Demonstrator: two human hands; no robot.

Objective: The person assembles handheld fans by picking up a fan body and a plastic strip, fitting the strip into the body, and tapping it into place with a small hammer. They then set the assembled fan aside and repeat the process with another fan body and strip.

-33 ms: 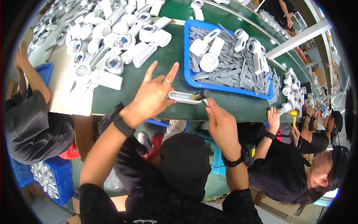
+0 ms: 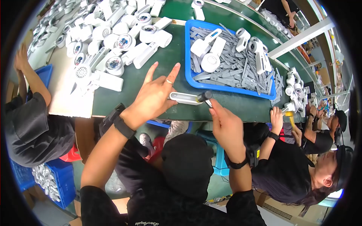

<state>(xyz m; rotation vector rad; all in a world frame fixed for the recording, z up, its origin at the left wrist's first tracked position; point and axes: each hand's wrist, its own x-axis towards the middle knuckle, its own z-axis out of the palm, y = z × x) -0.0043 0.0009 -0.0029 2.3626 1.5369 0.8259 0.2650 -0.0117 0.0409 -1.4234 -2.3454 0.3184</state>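
Note:
On the green table edge lies a white plastic handle piece [image 2: 184, 98] with a long grey inset. My left hand [image 2: 152, 96] grips its left end between thumb and lower fingers, while the index and another finger stretch out. Whatever joins that end is hidden beneath the hand. My right hand [image 2: 228, 126] is closed round the shaft of a small hammer [image 2: 204, 96] with a black head and a yellowish end. The hammer head rests at or just above the right end of the handle piece; whether they touch I cannot tell.
Beyond my hands a blue tray [image 2: 230, 89] holds many grey strips and several white fan-like parts. More white round-headed parts [image 2: 124, 43] are heaped at left. At right, a co-worker's hand [image 2: 277, 119] rests by the table edge near a yellow hammer [image 2: 290, 117]. Another person's arm [image 2: 32, 75] is at far left.
My right hand and the hammer have shifted very slightly right. The co-worker's yellow hammer has tilted and moved a little left. My left hand keeps its grip.

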